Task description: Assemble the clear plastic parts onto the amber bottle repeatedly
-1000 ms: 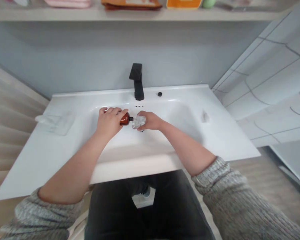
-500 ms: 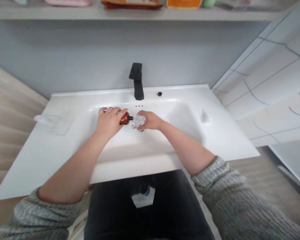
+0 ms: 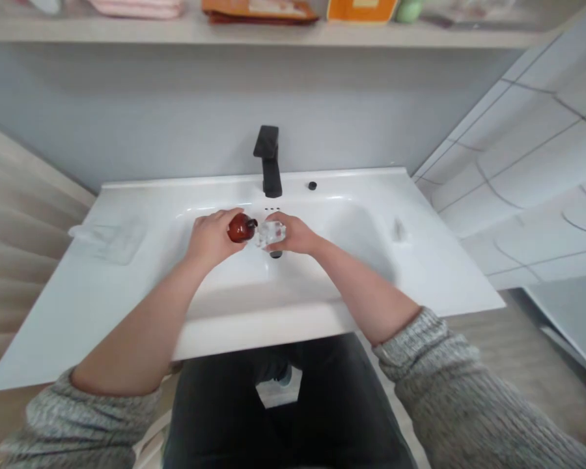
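Over the white sink basin, my left hand (image 3: 211, 238) is wrapped round a brown bottle (image 3: 239, 228) with a narrow black neck. The bottle's neck tilts up and to the right. My right hand (image 3: 293, 234) grips a small clear glass (image 3: 272, 233) from its right side. The glass lies close beside the bottle's neck; whether they touch I cannot tell. What is inside either of them does not show clearly. Just below the glass, the dark drain (image 3: 276, 255) is partly visible.
A black faucet (image 3: 270, 163) stands behind the basin, with a small black cap (image 3: 312, 185) to its right. On the left counter sits a clear container (image 3: 112, 241). A shelf (image 3: 254, 36) holding several packages runs overhead.
My left hand has turned the bottle from lying level, neck toward the glass, to a more upright tilt. More of the drain shows. The right hand has barely moved.
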{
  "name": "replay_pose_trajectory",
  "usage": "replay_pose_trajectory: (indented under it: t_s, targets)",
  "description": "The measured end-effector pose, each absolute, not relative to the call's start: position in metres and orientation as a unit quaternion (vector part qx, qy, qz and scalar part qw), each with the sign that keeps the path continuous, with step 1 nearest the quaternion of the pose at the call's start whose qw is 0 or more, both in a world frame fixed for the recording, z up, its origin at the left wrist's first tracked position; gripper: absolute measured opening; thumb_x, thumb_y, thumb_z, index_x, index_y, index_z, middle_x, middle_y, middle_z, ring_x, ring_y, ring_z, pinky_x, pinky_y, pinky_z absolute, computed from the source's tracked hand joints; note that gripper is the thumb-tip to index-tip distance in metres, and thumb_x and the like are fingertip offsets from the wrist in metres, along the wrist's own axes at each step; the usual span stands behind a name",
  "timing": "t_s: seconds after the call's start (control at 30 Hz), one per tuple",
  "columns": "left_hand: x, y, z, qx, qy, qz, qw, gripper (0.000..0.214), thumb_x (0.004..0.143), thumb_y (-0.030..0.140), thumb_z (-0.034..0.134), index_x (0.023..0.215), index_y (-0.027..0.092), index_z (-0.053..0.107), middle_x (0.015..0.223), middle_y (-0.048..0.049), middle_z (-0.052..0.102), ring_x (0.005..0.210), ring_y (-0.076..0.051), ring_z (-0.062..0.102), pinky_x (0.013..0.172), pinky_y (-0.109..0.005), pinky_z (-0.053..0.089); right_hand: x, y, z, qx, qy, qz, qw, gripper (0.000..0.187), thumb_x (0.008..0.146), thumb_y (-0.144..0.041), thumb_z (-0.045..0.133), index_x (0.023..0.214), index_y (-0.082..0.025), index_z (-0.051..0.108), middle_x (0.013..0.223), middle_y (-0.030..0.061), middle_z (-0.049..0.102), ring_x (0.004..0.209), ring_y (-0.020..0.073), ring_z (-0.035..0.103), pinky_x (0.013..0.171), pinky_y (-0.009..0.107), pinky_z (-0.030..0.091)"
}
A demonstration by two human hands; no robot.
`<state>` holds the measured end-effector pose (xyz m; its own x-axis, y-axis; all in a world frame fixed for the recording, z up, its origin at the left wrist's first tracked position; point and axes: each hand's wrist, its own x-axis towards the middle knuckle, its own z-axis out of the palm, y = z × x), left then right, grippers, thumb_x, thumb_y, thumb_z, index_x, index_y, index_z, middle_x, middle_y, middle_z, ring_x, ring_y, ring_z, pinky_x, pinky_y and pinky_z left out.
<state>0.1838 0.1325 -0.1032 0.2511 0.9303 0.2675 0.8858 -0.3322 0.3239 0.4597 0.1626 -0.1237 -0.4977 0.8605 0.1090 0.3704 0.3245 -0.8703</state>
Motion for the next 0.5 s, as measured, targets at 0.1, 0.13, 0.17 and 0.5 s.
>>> replay_pose_trajectory:
  t_s: [0.1,0.13,0.17,0.5]
  targets:
    - [0.178,0.137,-0.112,0.769,0.567,0.269,0.123,0.081,0.076,0.04,0.089,0.152,0.027,0.063,0.146,-0.0072,0.075,0.132,-0.032,0.072,0.115,-0.041,0.054,0.46,0.164,-0.126,-0.394,-0.748,0.44,0.303,0.07,0.066,-0.039,0.097,0.128,-0.022,0.068,0.116,0.003,0.075,0.102,0.0242,0.071,0.093,0.037,0.058]
    - [0.177,0.138,-0.113,0.76,0.565,0.287,0.144,0.082,0.074,0.041,0.09,0.15,0.027,0.063,0.145,-0.0066,0.075,0.131,-0.031,0.073,0.114,-0.04,0.055,0.46,0.164,-0.127,-0.391,-0.745,0.446,0.305,0.071,0.065,-0.04,0.097,0.128,-0.022,0.067,0.115,0.0028,0.074,0.101,0.0238,0.07,0.092,0.037,0.058]
    - [0.177,0.137,-0.114,0.75,0.565,0.304,0.161,0.083,0.073,0.043,0.092,0.149,0.026,0.063,0.144,-0.0062,0.076,0.13,-0.031,0.073,0.113,-0.04,0.056,0.46,0.164,-0.127,-0.389,-0.742,0.452,0.306,0.072,0.065,-0.04,0.097,0.128,-0.022,0.067,0.115,0.0026,0.073,0.1,0.0234,0.07,0.092,0.037,0.058]
    - [0.149,0.083,-0.055,0.674,0.602,0.413,0.117,0.086,0.077,0.035,0.091,0.153,0.025,0.052,0.142,-0.0106,0.073,0.13,-0.032,0.073,0.116,-0.049,0.059,0.464,0.148,-0.119,-0.4,-0.683,0.502,0.348,0.075,0.059,-0.039,0.098,0.125,-0.025,0.064,0.111,0.0021,0.072,0.099,0.0244,0.07,0.093,0.043,0.06]
